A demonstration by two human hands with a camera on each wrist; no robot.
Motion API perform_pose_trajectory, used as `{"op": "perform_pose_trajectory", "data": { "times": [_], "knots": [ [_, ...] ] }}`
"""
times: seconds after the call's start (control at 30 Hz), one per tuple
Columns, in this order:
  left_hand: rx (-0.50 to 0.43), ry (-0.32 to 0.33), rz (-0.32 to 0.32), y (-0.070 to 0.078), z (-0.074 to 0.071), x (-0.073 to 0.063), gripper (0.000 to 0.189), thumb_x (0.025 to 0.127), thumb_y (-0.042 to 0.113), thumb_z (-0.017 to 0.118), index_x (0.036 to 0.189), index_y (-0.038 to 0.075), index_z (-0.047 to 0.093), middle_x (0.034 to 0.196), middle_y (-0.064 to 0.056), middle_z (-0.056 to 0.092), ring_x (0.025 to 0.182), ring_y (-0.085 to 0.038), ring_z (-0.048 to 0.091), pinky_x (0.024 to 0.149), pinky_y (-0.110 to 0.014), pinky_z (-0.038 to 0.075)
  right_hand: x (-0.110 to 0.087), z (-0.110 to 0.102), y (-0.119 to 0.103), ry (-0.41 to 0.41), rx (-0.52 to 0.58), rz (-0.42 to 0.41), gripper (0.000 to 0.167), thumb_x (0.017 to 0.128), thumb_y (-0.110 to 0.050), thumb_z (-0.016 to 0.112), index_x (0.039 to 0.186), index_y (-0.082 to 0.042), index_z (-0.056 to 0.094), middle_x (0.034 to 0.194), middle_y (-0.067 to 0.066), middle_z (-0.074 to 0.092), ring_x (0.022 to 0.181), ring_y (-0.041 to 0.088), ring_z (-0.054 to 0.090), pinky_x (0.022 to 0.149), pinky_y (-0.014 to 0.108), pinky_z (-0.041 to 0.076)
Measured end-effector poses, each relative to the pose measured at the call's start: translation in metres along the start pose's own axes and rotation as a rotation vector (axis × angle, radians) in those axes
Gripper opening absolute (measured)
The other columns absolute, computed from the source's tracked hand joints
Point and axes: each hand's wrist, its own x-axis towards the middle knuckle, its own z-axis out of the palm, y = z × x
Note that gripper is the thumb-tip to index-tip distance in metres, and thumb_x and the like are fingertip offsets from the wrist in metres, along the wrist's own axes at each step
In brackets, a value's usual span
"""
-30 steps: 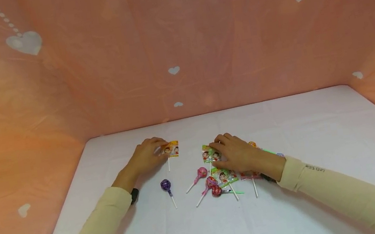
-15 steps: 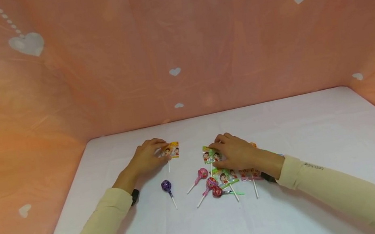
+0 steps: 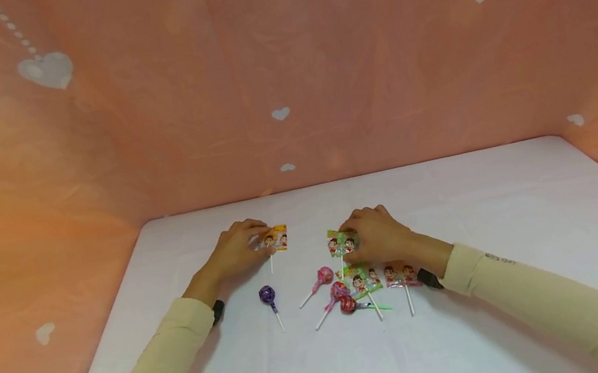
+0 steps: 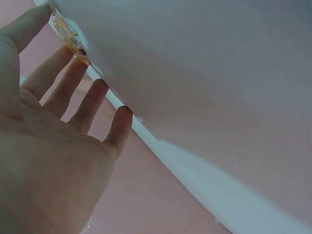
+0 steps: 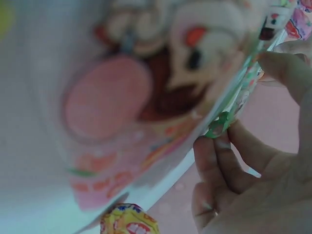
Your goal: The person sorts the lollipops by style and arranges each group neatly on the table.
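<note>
In the head view, my left hand [image 3: 235,249] pinches the edge of a lollipop in a flat orange wrapper [image 3: 280,239], its white stick pointing down toward me. The left wrist view shows the thumb and fingertips at that wrapper [image 4: 73,41]. My right hand [image 3: 381,233] grips the right side of a lollipop in a green cartoon wrapper [image 3: 337,243], above the pile. Just below it lies a second green-wrapped lollipop [image 3: 363,284]. A pink-wrapped lollipop [image 3: 401,273] lies under the right wrist and looms large in the right wrist view.
A purple lollipop [image 3: 266,294] lies alone, nearer me than the left hand. Two pink ball lollipops [image 3: 325,275] and a red one with a green stick [image 3: 348,305] lie in the middle of the white table [image 3: 216,369]. A yellow-wrapped lollipop [image 5: 129,222] shows in the right wrist view.
My right hand has shifted its fingers to the green wrapper's right edge, its knuckles turned up, and the wrapper's front shows more. The left hand keeps its hold in place.
</note>
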Motion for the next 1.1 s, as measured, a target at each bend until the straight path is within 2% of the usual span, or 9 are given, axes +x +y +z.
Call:
{"op": "perform_pose_trajectory", "data": {
  "times": [0.17, 0.37, 0.53, 0.73, 1.1],
  "knots": [
    [-0.003, -0.006, -0.009, 0.0, 0.0, -0.001, 0.053, 0.093, 0.035, 0.067, 0.138, 0.008, 0.059, 0.146, -0.01, 0.052, 0.141, -0.036, 0.038, 0.115, -0.062, 0.025, 0.001, -0.003, 0.0, 0.05, 0.026, -0.027, 0.053, 0.076, -0.049, 0.078, 0.118, -0.017, 0.073, 0.117, 0.002, 0.069, 0.115, 0.023, 0.061, 0.101, 0.053, 0.039],
    [0.012, -0.014, 0.0, 0.0, 0.0, -0.003, 0.052, 0.093, 0.033, 0.067, 0.139, 0.008, 0.058, 0.148, -0.011, 0.05, 0.141, -0.037, 0.039, 0.115, -0.062, 0.027, 0.001, -0.005, -0.002, 0.078, 0.046, -0.082, 0.051, 0.077, -0.049, 0.076, 0.117, -0.018, 0.073, 0.115, 0.0, 0.07, 0.114, 0.02, 0.062, 0.102, 0.052, 0.04],
    [0.031, 0.018, 0.013, -0.003, 0.0, -0.003, 0.05, 0.093, 0.033, 0.068, 0.136, 0.009, 0.061, 0.143, -0.009, 0.053, 0.138, -0.036, 0.042, 0.113, -0.061, 0.031, 0.004, -0.02, -0.003, 0.099, 0.083, -0.123, 0.05, 0.079, -0.047, 0.076, 0.119, -0.017, 0.073, 0.115, 0.001, 0.071, 0.113, 0.021, 0.062, 0.098, 0.05, 0.042],
    [0.035, 0.018, 0.007, -0.004, 0.0, -0.003, 0.051, 0.093, 0.035, 0.067, 0.137, 0.01, 0.061, 0.14, -0.009, 0.055, 0.136, -0.035, 0.043, 0.112, -0.06, 0.031, 0.011, -0.035, -0.002, 0.131, 0.102, -0.163, 0.05, 0.078, -0.042, 0.073, 0.122, -0.018, 0.072, 0.115, 0.001, 0.072, 0.111, 0.021, 0.062, 0.097, 0.048, 0.043],
    [0.047, 0.028, 0.0, -0.001, 0.002, -0.005, 0.051, 0.093, 0.035, 0.068, 0.136, 0.011, 0.061, 0.139, -0.008, 0.057, 0.135, -0.035, 0.045, 0.111, -0.06, 0.033, 0.025, -0.022, 0.004, 0.12, 0.051, -0.214, 0.05, 0.078, -0.044, 0.073, 0.12, -0.017, 0.072, 0.114, 0.001, 0.073, 0.106, 0.021, 0.061, 0.095, 0.045, 0.045]
  ]
}}
